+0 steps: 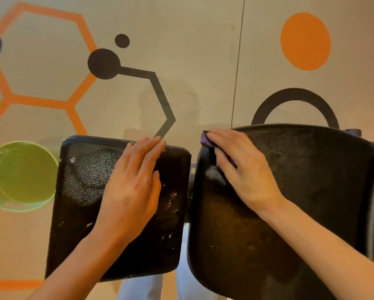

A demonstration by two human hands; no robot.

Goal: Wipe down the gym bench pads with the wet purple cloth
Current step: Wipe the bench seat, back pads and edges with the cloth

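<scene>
Two black textured bench pads lie side by side below me. My left hand rests flat with straight fingers on the smaller left pad, reaching its far edge. My right hand presses the purple cloth against the far left corner of the larger right pad. Most of the cloth is hidden under the palm and fingers; only a purple edge shows beyond the fingertips and a sliver beside the thumb. The left pad has scuffs and white flecks.
A translucent green bucket stands on the floor left of the left pad. A narrow gap with the bench frame separates the pads. The floor has orange hexagons, black lines and dots.
</scene>
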